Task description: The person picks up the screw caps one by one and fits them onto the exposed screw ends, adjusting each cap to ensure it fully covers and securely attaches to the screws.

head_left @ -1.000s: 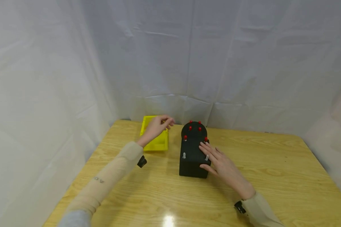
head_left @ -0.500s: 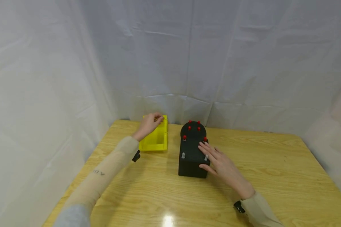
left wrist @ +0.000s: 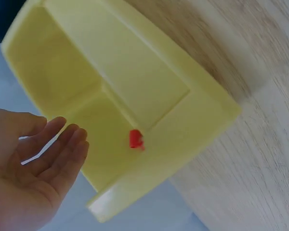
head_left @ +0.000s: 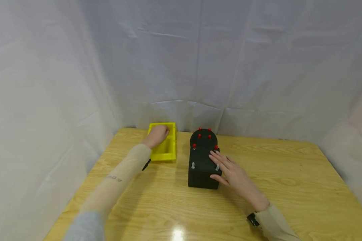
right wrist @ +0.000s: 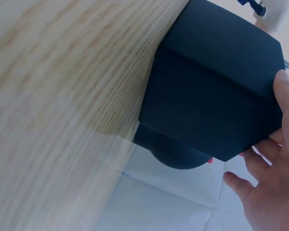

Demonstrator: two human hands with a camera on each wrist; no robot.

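The left hand point(left wrist: 24, 168) hovered over the yellow plastic tray point(head_left: 166, 152), fingers loose and holding nothing, a small red peg point(left wrist: 136, 139) lying on the smooth tray floor. The right hand point(head_left: 230, 169) lay flat, fingers straight, on the matte black box point(head_left: 200, 167) studded with round red pegs point(head_left: 204, 134). Steadying that box on the wooden table point(head_left: 289, 180) seemed wise, and pinching the peg by its sides.

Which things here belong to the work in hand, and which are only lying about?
In the work:
- left hand, open over the yellow tray
- red peg in the tray
- right hand on the black box

Lying about:
- wooden table
- white curtain
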